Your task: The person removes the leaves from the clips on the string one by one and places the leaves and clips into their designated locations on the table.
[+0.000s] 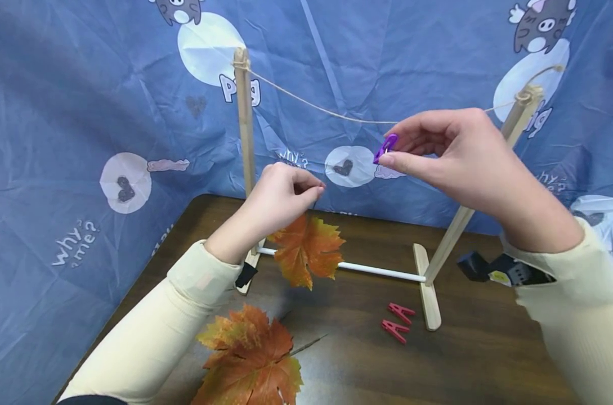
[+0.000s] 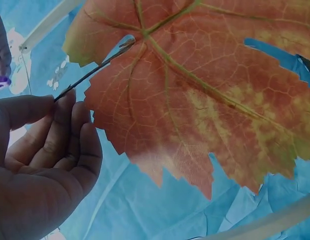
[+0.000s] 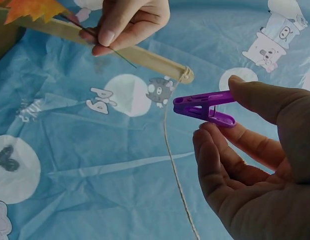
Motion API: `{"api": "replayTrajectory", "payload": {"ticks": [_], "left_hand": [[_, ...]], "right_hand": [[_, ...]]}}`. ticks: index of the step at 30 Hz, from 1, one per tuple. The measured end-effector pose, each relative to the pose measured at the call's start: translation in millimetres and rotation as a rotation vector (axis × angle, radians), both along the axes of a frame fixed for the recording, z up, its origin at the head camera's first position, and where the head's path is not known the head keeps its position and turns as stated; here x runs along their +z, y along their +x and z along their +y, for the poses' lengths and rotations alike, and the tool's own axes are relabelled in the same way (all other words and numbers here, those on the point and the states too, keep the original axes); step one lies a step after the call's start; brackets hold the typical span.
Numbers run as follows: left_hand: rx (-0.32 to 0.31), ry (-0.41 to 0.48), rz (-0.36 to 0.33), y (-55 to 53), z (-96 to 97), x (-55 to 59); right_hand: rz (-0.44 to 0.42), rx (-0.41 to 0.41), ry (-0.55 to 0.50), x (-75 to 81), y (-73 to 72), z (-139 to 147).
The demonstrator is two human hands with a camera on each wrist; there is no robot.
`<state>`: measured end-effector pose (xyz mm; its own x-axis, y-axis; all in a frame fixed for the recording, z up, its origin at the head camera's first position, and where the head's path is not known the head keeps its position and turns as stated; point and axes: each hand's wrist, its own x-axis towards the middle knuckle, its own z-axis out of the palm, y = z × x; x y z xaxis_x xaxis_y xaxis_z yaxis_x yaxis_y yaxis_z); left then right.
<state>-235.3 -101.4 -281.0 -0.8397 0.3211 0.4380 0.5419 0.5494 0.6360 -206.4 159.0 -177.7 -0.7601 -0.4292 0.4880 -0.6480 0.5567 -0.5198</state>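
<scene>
My left hand (image 1: 286, 194) pinches the thin dark stem (image 2: 90, 75) of an orange and yellow maple leaf (image 1: 306, 250). The leaf hangs below the fingers in the head view and fills much of the left wrist view. Thumb and fingertips of my right hand (image 1: 453, 157) grip a purple clothespin (image 3: 204, 107) by its handle end. Its nose points toward the string (image 3: 169, 145) in the right wrist view. That string (image 1: 326, 109) sags between two wooden posts, and the right hand covers part of it in the head view.
More orange leaves (image 1: 253, 360) lie at the table's near left. Two red clothespins (image 1: 398, 322) rest by the foot (image 1: 428, 289) of the right post. A white rod (image 1: 382, 271) joins the posts low down. Behind hangs a blue printed cloth (image 1: 296, 50).
</scene>
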Motion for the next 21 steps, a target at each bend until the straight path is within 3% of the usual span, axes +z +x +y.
{"api": "replayTrajectory", "payload": {"ticks": [7, 21], "left_hand": [[-0.025, -0.015, -0.009, 7.5, -6.2, -4.4], [-0.020, -0.029, -0.070, 18.7, -23.5, -25.1]], "right_hand": [[-0.004, -0.014, 0.025, -16.0, 5.9, 7.0], [-0.140, -0.030, 0.052, -55.1, 9.1, 26.7]]}}
